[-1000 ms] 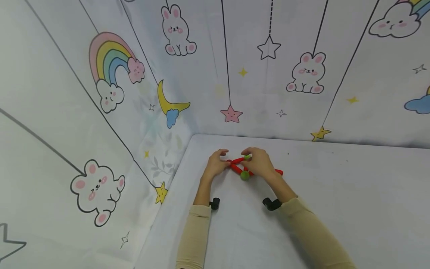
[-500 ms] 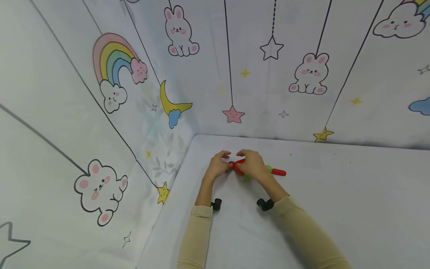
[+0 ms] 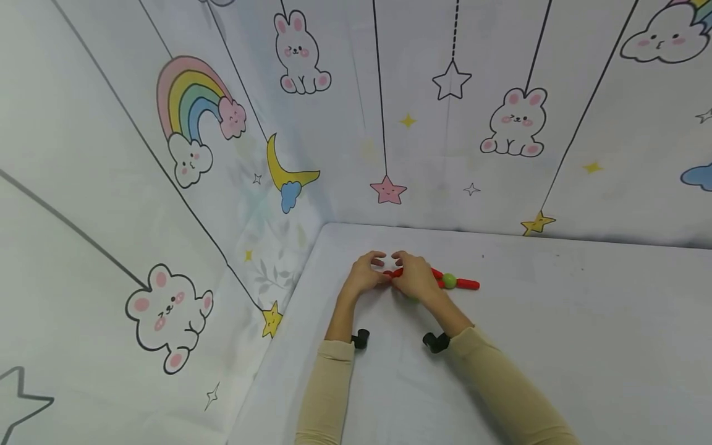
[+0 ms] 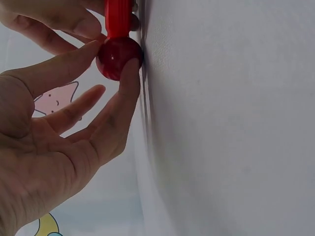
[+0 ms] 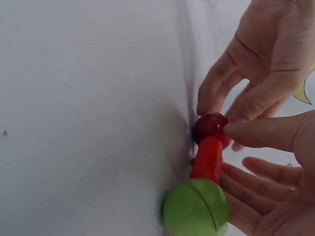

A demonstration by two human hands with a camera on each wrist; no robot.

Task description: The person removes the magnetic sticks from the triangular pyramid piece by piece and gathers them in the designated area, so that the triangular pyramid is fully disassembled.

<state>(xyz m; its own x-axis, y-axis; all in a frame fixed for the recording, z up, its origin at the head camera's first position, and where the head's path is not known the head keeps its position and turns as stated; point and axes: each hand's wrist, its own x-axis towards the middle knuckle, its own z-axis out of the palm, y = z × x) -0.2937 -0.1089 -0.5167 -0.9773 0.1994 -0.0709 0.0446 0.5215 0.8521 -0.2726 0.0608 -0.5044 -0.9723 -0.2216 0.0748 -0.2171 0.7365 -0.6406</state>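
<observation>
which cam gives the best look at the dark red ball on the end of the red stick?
Left wrist view: the dark red ball fills the frame's upper part, pinched by the left hand, with the red stick joining it. The right wrist view shows it smaller, partly behind fingertips. In the head view the hands hide it.

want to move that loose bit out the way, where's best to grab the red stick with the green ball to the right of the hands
Probably by the bare red rod end, right of the green ball. It lies flat on the table pointing away from the right hand, so come from above on the right and pinch across the rod; the round ball would likely slip.
</observation>
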